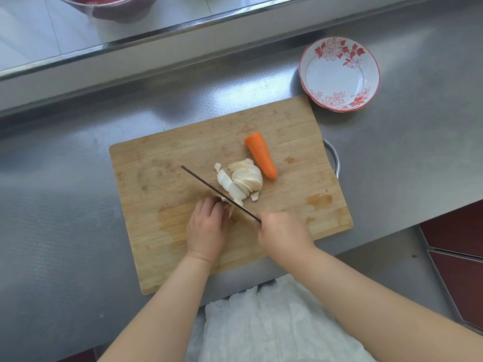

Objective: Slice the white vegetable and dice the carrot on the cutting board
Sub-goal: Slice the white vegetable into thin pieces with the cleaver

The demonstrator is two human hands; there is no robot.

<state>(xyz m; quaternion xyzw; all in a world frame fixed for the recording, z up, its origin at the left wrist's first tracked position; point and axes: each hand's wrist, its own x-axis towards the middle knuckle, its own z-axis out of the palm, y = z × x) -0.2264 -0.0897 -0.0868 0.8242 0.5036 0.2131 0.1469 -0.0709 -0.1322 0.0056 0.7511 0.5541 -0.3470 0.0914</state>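
The carrot (260, 154) lay whole on the cutting board (162, 165), long axis running from the far side toward me and slightly right, cut end far, rounded tip near. Just left of it, close but whether touching I could not tell, sat the pile of white vegetable slices (241, 180), fanned and leaning.

My right hand (283, 235) gripped the handle of the knife (217, 192), fingers wrapped around it. The blade ran diagonally from that hand toward the far left, edge down on the board, against the near-left side of the slices.

My left hand (207, 227) rested on the board, fingers curled onto the uncut remainder of the white vegetable (226, 203), mostly hidden beneath them, directly beside the blade.

A red-flowered bowl (339, 73) stood on the steel counter (78, 205) past the board's far right corner. A white cloth (274, 322) lay below the board's near edge.
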